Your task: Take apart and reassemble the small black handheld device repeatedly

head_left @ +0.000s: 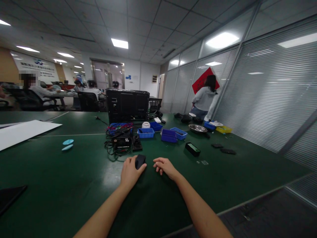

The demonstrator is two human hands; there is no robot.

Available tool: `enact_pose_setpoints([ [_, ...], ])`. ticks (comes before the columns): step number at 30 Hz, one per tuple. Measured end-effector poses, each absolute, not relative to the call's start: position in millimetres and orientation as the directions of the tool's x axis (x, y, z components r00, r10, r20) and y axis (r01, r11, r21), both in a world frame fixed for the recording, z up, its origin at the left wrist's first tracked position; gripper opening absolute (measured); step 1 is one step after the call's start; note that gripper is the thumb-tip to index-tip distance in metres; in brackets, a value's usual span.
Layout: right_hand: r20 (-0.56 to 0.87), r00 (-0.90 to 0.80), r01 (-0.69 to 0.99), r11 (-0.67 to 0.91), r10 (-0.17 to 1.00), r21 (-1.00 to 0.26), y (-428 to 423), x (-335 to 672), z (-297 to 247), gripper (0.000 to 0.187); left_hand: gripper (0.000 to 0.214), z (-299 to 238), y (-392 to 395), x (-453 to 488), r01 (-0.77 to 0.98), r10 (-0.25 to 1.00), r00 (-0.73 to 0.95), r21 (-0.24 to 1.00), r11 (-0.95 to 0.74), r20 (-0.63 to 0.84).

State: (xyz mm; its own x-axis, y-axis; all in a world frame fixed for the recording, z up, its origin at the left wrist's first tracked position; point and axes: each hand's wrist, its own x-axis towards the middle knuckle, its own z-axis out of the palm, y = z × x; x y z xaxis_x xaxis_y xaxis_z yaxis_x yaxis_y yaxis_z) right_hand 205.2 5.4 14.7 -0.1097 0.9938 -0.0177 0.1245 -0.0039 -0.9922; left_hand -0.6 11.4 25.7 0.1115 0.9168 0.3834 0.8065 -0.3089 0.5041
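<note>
My left hand point(130, 170) is closed around a small black box-like object point(140, 161), thumb on its near right side and fingers at its left. What exactly the object is I cannot make out. To the right of it, my right hand point(165, 167) hovers just over the green tabletop, fingers loosely bent and apart, with nothing in them. A black box with a green inside point(192, 149) lies beyond the right hand, near a small clear piece point(204, 162) and a little ring point(197, 162).
Ahead stand a black computer case point(127, 105), a heap of cables around a black device point(121, 142), blue bins point(146, 133) and a metal bowl point(197, 129). Turquoise pieces point(67, 144) and a white sheet point(24, 132) lie left. A person point(204, 97) stands by the glass wall.
</note>
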Motion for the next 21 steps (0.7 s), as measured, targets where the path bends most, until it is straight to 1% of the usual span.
enact_pose_setpoints([
  [2,-0.021,-0.107,0.132,-0.007,0.994,-0.991,6,206,14,0.029,0.053,25,7,3,0.816,0.910,0.150,0.472,-0.335,0.386],
  [4,-0.028,-0.113,0.138,-0.013,0.993,-0.990,7,206,13,0.028,0.053,24,7,4,0.825,0.918,0.133,0.471,-0.312,0.374],
  [7,-0.034,-0.117,0.140,-0.017,0.993,-0.990,7,207,14,0.027,0.051,24,14,0,0.812,0.948,0.048,0.541,-0.220,0.313],
  [10,-0.035,-0.124,0.137,-0.018,0.992,-0.990,6,208,14,0.026,0.048,27,25,-11,0.764,0.981,-0.045,0.639,-0.088,0.189],
  [12,-0.039,-0.134,0.138,-0.021,0.990,-0.990,6,208,16,0.025,0.042,29,30,-19,0.753,0.991,-0.057,0.657,-0.034,0.117],
  [13,-0.042,-0.139,0.141,-0.022,0.989,-0.990,5,208,16,0.026,0.039,31,32,-23,0.762,0.993,-0.051,0.647,-0.027,0.102],
  [15,-0.044,-0.147,0.149,-0.022,0.988,-0.989,4,209,17,0.026,0.037,32,33,-28,0.801,0.993,-0.046,0.597,-0.029,0.109],
  [17,-0.049,-0.151,0.158,-0.025,0.987,-0.987,4,209,18,0.026,0.038,33,31,-30,0.835,0.987,-0.067,0.550,-0.026,0.149],
  [19,-0.056,-0.152,0.167,-0.031,0.987,-0.985,4,209,19,0.026,0.044,32,28,-29,0.852,0.976,-0.079,0.522,-0.041,0.204],
  [21,-0.058,-0.155,0.174,-0.030,0.986,-0.984,4,209,19,0.026,0.053,31,25,-26,0.861,0.968,-0.048,0.502,-0.086,0.247],
])
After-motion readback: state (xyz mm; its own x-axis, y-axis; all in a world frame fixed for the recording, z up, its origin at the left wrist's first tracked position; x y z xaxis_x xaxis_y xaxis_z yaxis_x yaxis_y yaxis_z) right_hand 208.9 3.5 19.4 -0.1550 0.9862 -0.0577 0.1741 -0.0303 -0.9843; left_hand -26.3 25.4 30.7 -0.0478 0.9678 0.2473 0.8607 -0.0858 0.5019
